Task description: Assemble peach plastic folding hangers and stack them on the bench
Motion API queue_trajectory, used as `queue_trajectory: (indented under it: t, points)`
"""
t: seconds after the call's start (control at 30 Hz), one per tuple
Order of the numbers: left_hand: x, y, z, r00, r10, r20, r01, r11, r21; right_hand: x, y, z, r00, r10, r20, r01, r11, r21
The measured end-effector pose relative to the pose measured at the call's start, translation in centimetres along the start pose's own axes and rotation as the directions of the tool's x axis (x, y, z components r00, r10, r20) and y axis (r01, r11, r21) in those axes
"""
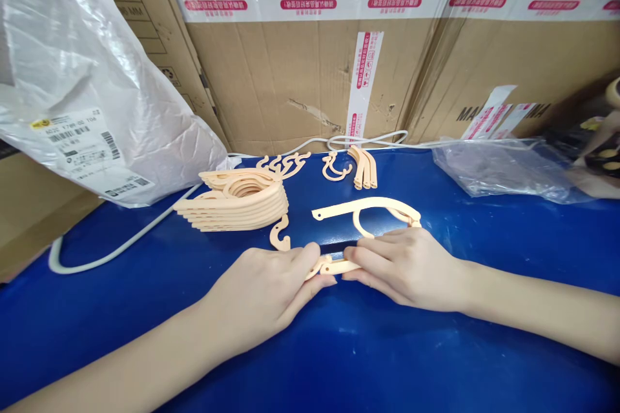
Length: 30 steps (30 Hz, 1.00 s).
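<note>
Low over the blue table, my left hand (pixel 271 284) pinches a small cream curved hook piece (pixel 316 267) between thumb and fingers. My right hand (pixel 411 268) is closed around a cream folding hanger arm (pixel 339 267), whose holed end meets the hook piece. Another long cream arm (pixel 358 206) with a curved inner strip extends behind the right hand, and its right end joins near the knuckles. Fingers hide much of the joint. Just beyond my left hand lies a loose cream hook (pixel 279 234), beside a neat stack of folded hangers (pixel 237 203).
Several more hooks (pixel 283 164) and a few curved arms (pixel 364 168) lie along the back of the table (pixel 339 361). Cardboard boxes (pixel 290 71) wall off the far side. A white plastic bag (pixel 87 77), a cable (pixel 121 251) and a clear bag (pixel 504 168) lie around.
</note>
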<state>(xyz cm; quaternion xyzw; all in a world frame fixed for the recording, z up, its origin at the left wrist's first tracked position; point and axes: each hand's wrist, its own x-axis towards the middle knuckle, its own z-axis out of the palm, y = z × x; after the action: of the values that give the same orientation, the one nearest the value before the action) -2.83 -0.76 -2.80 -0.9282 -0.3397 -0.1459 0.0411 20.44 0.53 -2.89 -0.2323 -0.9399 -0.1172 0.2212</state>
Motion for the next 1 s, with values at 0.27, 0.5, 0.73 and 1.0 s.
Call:
queue_trajectory:
  t: [0.27,0.5,0.73,1.0]
  points:
    - [0.3,0.0,-0.8,0.991,0.125,-0.039,-0.113,0.967,0.227,-0.1,0.1,0.0,1.000,-0.015,0.012,0.015,1.000,0.024]
    - [0.1,0.2,-0.9,0.984,0.174,-0.039,-0.152,0.933,0.327,-0.1,0.1,-0.1,0.998,-0.001,0.060,-0.004,0.997,0.072]
    - [0.4,0.5,-0.9,0.982,0.183,-0.039,-0.160,0.929,0.333,-0.1,0.2,-0.2,0.998,0.008,0.067,-0.014,0.996,0.091]
    - [0.3,0.3,-0.8,0.996,0.041,0.083,-0.048,0.996,0.082,-0.2,0.2,-0.1,0.999,-0.018,0.050,0.018,1.000,0.003]
